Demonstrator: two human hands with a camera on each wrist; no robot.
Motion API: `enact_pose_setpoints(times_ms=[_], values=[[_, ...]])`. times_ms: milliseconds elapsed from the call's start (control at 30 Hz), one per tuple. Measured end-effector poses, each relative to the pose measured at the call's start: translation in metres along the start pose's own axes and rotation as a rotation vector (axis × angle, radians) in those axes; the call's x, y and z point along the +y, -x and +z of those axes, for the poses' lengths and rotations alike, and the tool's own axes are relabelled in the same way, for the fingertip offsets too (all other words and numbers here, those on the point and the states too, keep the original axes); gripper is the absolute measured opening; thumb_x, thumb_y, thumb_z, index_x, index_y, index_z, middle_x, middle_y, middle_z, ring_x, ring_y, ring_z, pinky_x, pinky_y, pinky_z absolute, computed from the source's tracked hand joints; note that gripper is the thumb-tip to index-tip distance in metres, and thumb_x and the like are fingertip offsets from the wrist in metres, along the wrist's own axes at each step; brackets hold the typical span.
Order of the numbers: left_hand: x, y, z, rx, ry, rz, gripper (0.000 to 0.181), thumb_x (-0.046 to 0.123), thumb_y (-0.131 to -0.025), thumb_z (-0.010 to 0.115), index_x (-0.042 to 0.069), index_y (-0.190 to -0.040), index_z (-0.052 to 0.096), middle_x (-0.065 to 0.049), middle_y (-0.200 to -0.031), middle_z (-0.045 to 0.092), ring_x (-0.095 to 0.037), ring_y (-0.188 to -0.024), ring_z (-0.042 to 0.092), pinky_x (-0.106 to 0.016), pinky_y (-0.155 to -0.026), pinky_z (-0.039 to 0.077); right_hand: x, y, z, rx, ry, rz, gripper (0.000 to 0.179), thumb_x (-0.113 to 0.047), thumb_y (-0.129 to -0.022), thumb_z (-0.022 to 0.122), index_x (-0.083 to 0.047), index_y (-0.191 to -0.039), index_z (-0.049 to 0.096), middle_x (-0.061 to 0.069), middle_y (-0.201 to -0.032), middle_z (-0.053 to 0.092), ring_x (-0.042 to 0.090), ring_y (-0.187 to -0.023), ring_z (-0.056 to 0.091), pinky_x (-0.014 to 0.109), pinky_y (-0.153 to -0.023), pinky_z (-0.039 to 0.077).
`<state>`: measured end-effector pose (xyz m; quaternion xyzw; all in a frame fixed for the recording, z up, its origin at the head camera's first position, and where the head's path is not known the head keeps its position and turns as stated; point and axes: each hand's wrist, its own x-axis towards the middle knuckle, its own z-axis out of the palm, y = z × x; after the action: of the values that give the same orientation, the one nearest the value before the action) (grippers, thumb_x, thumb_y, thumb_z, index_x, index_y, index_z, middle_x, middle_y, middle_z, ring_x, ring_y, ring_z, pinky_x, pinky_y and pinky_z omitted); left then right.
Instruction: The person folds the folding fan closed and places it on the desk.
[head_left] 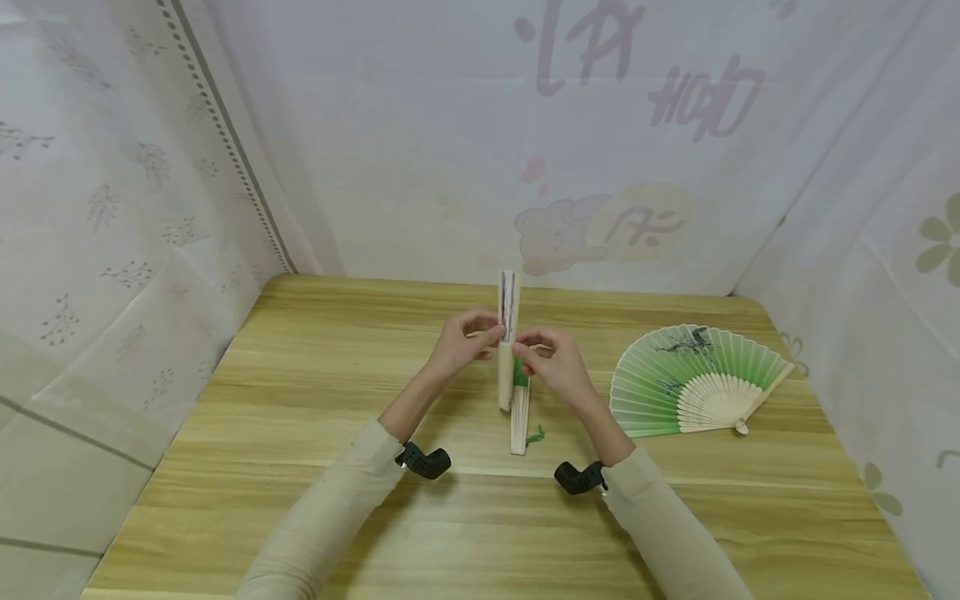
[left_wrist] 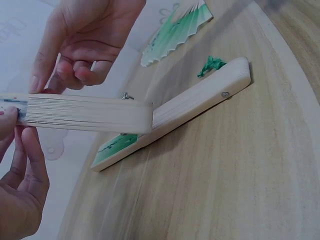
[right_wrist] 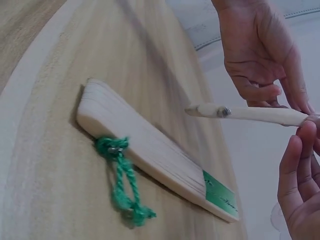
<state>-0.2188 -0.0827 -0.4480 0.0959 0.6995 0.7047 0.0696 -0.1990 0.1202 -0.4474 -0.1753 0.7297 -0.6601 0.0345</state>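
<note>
A folded hand fan (head_left: 507,367) with pale wooden ribs and a white, dark-patterned leaf stands nearly upright above the table. My left hand (head_left: 463,342) pinches it from the left, thumb on the leaf side. From the right, my right hand (head_left: 553,360) pinches its other edge where ribs meet leaf. Below it lies a second folded fan (left_wrist: 195,92), pale ribs with a green leaf; a knotted green cord (right_wrist: 127,185) hangs at its pivot end. In the head view the held fan and right fingers partly hide its upper part.
An open green fan (head_left: 652,379) with a dark bird-and-branch print lies on the right of the wooden table (head_left: 300,375). Printed white cloth (head_left: 375,167) hangs behind the table and along both sides. A black wrist device (head_left: 423,461) sits on each sleeve.
</note>
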Motion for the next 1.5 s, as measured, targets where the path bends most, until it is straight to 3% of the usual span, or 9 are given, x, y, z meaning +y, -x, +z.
enact_pose_setpoints(times_ms=[200,433,700,933,1100,1300,1500], values=[[-0.001,0.002,-0.002,0.04,0.023,-0.033,0.023,0.013,-0.097,0.072,-0.001,-0.115,0.067,-0.013,-0.106,0.067,-0.022,-0.087,0.069,-0.033,-0.07,0.059,0.008,0.0,0.003,0.002,-0.018,0.052,0.02,-0.006,-0.1,0.066,0.01,-0.113,0.067,0.028,-0.102,0.064,0.03,-0.067,0.066,0.035,-0.062,0.06],[0.0,0.004,-0.003,0.074,0.023,-0.032,0.022,0.013,-0.096,0.074,-0.001,-0.112,0.069,-0.013,-0.103,0.067,-0.02,-0.085,0.068,-0.032,-0.067,0.059,0.012,0.002,0.013,-0.001,-0.01,0.078,0.018,-0.004,-0.1,0.065,0.01,-0.113,0.066,0.02,-0.095,0.066,0.019,-0.068,0.064,0.03,-0.063,0.059],[-0.005,0.017,-0.011,-0.012,-0.059,-0.017,0.026,0.008,-0.098,0.071,-0.006,-0.119,0.067,-0.016,-0.102,0.069,-0.026,-0.085,0.071,-0.059,-0.076,0.057,0.014,0.0,0.021,0.043,-0.01,0.095,0.023,-0.005,-0.1,0.066,0.014,-0.114,0.066,0.019,-0.093,0.069,0.034,-0.076,0.067,0.04,-0.069,0.061],[-0.008,0.027,-0.019,0.001,-0.086,-0.048,0.024,0.01,-0.098,0.071,-0.003,-0.118,0.068,-0.015,-0.104,0.069,-0.035,-0.089,0.071,-0.052,-0.074,0.06,0.012,-0.002,0.033,0.063,-0.021,0.149,0.02,-0.004,-0.099,0.067,0.011,-0.112,0.069,0.016,-0.089,0.07,0.034,-0.076,0.068,0.05,-0.073,0.059],[-0.011,0.033,-0.026,0.034,-0.082,-0.088,0.022,0.011,-0.098,0.071,-0.002,-0.115,0.068,-0.015,-0.104,0.068,-0.031,-0.088,0.071,-0.054,-0.076,0.059,0.013,-0.003,0.044,0.067,-0.022,0.17,0.016,-0.003,-0.099,0.067,0.01,-0.108,0.07,0.017,-0.085,0.07,0.037,-0.076,0.068,0.053,-0.074,0.059],[-0.014,0.04,-0.034,0.057,-0.074,-0.108,0.024,0.01,-0.098,0.07,-0.005,-0.117,0.066,-0.017,-0.106,0.067,-0.026,-0.086,0.071,-0.048,-0.076,0.06,0.017,-0.006,0.057,0.07,-0.027,0.196,0.019,-0.005,-0.098,0.07,0.011,-0.109,0.07,0.017,-0.085,0.07,0.043,-0.079,0.067,0.05,-0.073,0.06],[-0.016,0.048,-0.042,0.072,-0.07,-0.11,0.027,0.009,-0.099,0.069,-0.008,-0.119,0.063,-0.019,-0.105,0.065,-0.029,-0.087,0.069,-0.041,-0.073,0.061,0.023,-0.007,0.068,0.053,-0.059,0.208,0.021,-0.002,-0.097,0.069,0.013,-0.111,0.066,0.02,-0.092,0.07,0.051,-0.085,0.066,0.057,-0.078,0.057]])
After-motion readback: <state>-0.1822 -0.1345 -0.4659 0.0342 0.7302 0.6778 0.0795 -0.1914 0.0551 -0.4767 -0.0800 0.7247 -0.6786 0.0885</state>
